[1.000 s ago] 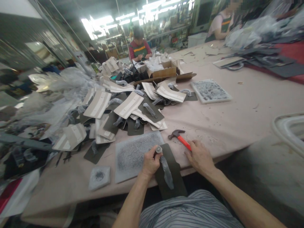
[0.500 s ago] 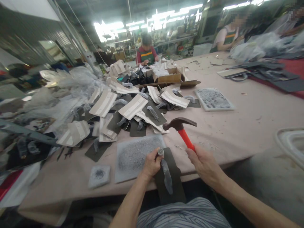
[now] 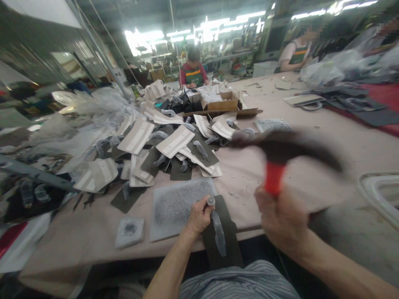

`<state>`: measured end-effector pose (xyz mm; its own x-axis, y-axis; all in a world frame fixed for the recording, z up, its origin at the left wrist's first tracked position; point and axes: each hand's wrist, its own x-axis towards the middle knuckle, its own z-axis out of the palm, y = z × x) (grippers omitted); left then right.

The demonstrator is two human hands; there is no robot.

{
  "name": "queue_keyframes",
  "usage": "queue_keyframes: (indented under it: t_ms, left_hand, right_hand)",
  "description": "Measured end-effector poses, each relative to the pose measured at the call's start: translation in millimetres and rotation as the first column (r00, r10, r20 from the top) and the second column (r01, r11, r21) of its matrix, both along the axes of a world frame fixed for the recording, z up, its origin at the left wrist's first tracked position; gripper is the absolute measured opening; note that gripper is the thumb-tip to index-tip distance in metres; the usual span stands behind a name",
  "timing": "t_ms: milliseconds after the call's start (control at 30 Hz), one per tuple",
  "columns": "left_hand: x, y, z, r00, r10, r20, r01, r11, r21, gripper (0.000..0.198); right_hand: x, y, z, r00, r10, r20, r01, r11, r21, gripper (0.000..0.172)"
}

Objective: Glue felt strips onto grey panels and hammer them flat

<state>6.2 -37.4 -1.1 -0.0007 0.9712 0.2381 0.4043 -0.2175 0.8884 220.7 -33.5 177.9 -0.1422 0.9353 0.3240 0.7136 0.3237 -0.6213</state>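
Note:
My left hand (image 3: 199, 216) is closed around a small metal punch (image 3: 210, 202) that stands upright on a dark olive flat piece (image 3: 223, 232) at the table's near edge. A clear wrapped strip (image 3: 219, 233) lies along that piece. My right hand (image 3: 282, 220) grips the red handle of a hammer (image 3: 277, 155), raised high and close to the camera, its dark head blurred by motion. A grey pad (image 3: 177, 203) lies just left of the olive piece.
A heap of cream and olive flat pieces (image 3: 165, 145) covers the table's middle. A cardboard box (image 3: 222, 101) sits behind it. A small grey pad (image 3: 130, 230) lies near the front left. A white curved rim (image 3: 378, 191) is at the right. Other people work at the far side.
My right hand took the hammer off the table and swung it up toward the camera. The left hand has kept the punch in place on the olive piece.

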Motion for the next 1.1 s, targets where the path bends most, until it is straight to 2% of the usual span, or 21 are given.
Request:
queue_keyframes:
  t_ms: [33, 67, 133, 233, 367, 500, 567, 633, 667, 733, 800, 833, 867, 933, 967, 1000, 1033, 1100]
  left_hand:
    - [0.1, 0.3, -0.6, 1.0, 0.008, -0.004, -0.008, 1.0, -0.004, 0.012]
    - [0.1, 0.6, -1.2, 1.0, 0.013, -0.01, -0.013, 1.0, -0.01, 0.012]
    - [0.3, 0.7, -1.8, 1.0, 0.025, -0.018, -0.025, 0.999, -0.021, 0.011]
    - [0.6, 0.2, -1.1, 1.0, 0.023, -0.01, -0.023, 1.0, -0.015, 0.016]
    - [1.6, -0.1, 0.6, 1.0, 0.008, -0.004, -0.008, 1.0, 0.022, 0.012]
    - [1.8, 0.3, 0.7, 1.0, 0.009, 0.024, -0.01, 0.999, 0.041, 0.011]
    - [1.7, -0.4, 0.7, 0.999, 0.022, 0.024, -0.022, 0.999, 0.032, 0.009]
    - [2.0, -1.7, 0.6, 0.999, 0.041, 0.03, -0.042, 0.999, 0.02, 0.009]
    - [2.5, -2.2, 0.4, 0.998, 0.048, 0.036, -0.048, 0.999, 0.013, 0.01]
    - [4.3, -1.8, -0.4, 0.997, 0.054, 0.061, -0.053, 0.998, -0.013, 0.01]
    - [6.1, 1.8, -1.6, 0.985, 0.1, 0.143, -0.09, 0.993, -0.078, 0.012]
    - [6.3, 5.0, -2.2, 0.96, 0.163, 0.227, -0.137, 0.982, -0.128, 0.015]
    - [5.7, 8.8, -2.5, 0.909, 0.255, 0.331, -0.204, 0.962, -0.183, 0.02]
    - [1.1, 16.6, -2.0, 0.737, 0.439, 0.515, -0.335, 0.898, -0.286, 0.029]
    - [-3.0, 19.5, -1.2, 0.662, 0.489, 0.567, -0.376, 0.872, -0.313, 0.032]
    - [-8.0, 21.0, -0.3, 0.627, 0.506, 0.592, -0.398, 0.862, -0.314, 0.033]
    - [-13.5, 20.8, 0.5, 0.634, 0.498, 0.591, -0.403, 0.866, -0.297, 0.034]
    - [-24.6, 14.8, 1.1, 0.714, 0.455, 0.532, -0.382, 0.89, -0.249, 0.035]
  right_hand:
    - [1.0, -4.5, -18.6, 0.981, 0.132, 0.139, -0.116, 0.986, -0.117, 0.03]
    - [3.3, -8.2, -36.6, 0.938, 0.238, 0.251, -0.172, 0.95, -0.26, 0.027]
    - [10.8, -12.1, -63.8, 0.856, 0.354, 0.378, -0.191, 0.894, -0.406, 0.025]
    - [25.8, -5.9, -79.5, 0.844, 0.357, 0.399, -0.153, 0.874, -0.46, 0.024]
    - [44.5, 25.2, -94.9, 0.872, 0.336, 0.357, -0.113, 0.847, -0.52, 0.03]
    - [44.8, 55.5, -116.2, 0.836, 0.274, 0.475, -0.039, 0.894, -0.447, 0.026]
    - [31.0, 52.7, -119.6, 0.836, 0.224, 0.502, -0.03, 0.93, -0.366, 0.029]
    - [8.3, 33.8, -118.8, 0.857, 0.232, 0.461, -0.098, 0.95, -0.296, 0.035]
    - [-5.1, 19.9, -118.3, 0.867, 0.269, 0.42, -0.158, 0.947, -0.281, 0.038]
    - [-32.0, -10.1, -119.1, 0.851, 0.393, 0.349, -0.289, 0.905, -0.314, 0.041]
    - [-53.6, -34.0, -122.9, 0.789, 0.454, 0.414, -0.291, 0.87, -0.398, 0.042]
    - [-60.9, -41.3, -125.1, 0.755, 0.458, 0.468, -0.253, 0.863, -0.436, 0.043]
    - [-65.4, -45.4, -126.9, 0.729, 0.453, 0.513, -0.208, 0.861, -0.465, 0.044]
    - [-67.0, -46.3, -128.2, 0.725, 0.444, 0.527, -0.161, 0.853, -0.497, 0.045]
    - [-65.0, -44.8, -127.6, 0.743, 0.443, 0.502, -0.16, 0.846, -0.509, 0.043]
    - [-61.9, -43.1, -126.3, 0.766, 0.439, 0.469, -0.165, 0.84, -0.517, 0.041]
    - [-58.4, -41.6, -124.8, 0.789, 0.433, 0.437, -0.171, 0.837, -0.521, 0.04]
    - [-51.2, -39.5, -121.6, 0.825, 0.412, 0.388, -0.173, 0.836, -0.521, 0.039]
